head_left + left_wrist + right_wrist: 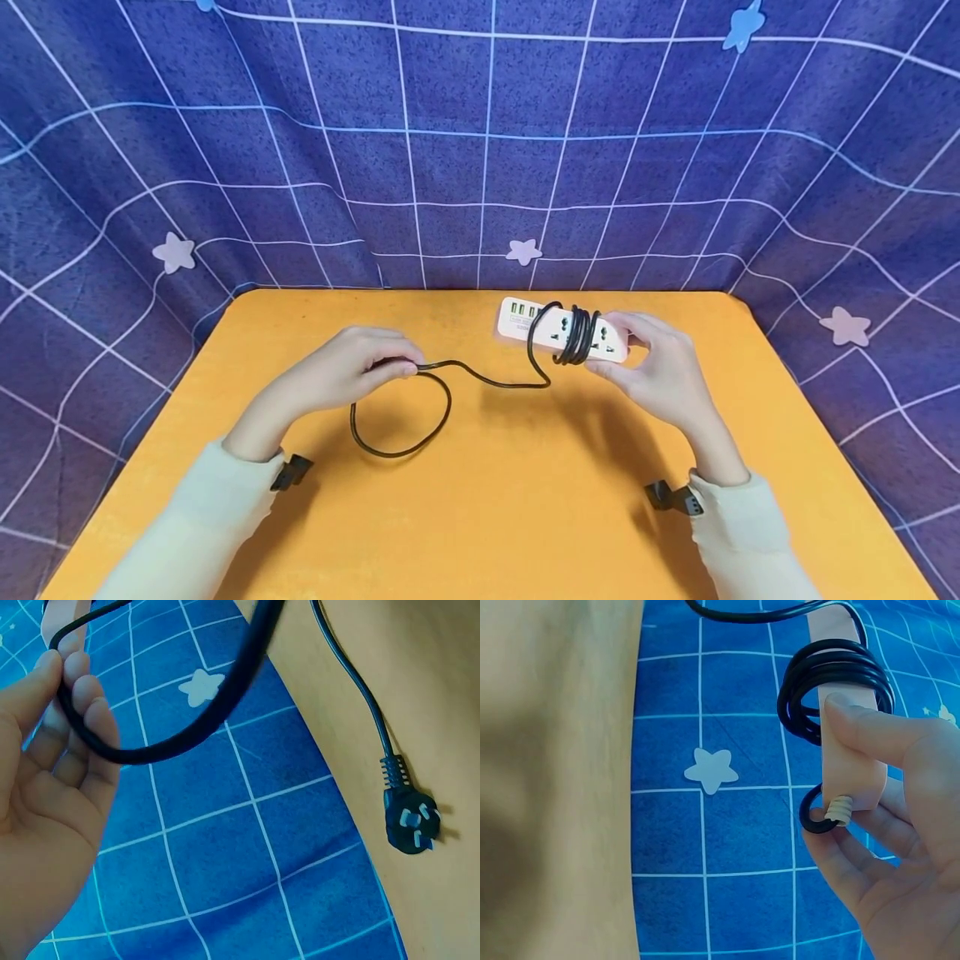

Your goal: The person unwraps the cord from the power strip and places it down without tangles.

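My right hand (663, 367) grips the right end of a white power strip (512, 325), held up over the table with its sockets and USB ports showing. Several turns of black cord (577, 336) are wound round the strip's middle. From there the cord dips and runs left to my left hand (352, 367), which pinches it between thumb and fingertips. A loop of cord hangs below that hand. In the left wrist view the three-pin plug (412, 820) shows at the cord's end over the table. The right wrist view shows the right thumb (870, 729) pressed along the strip's side, close to the coils.
Beneath both hands lies a yellow-orange tabletop (465, 517). A blue curtain (450, 167) with a white grid and stars stands behind the table and along its sides. A small black device (292, 472) is strapped at the left wrist, another device (672, 497) at the right.
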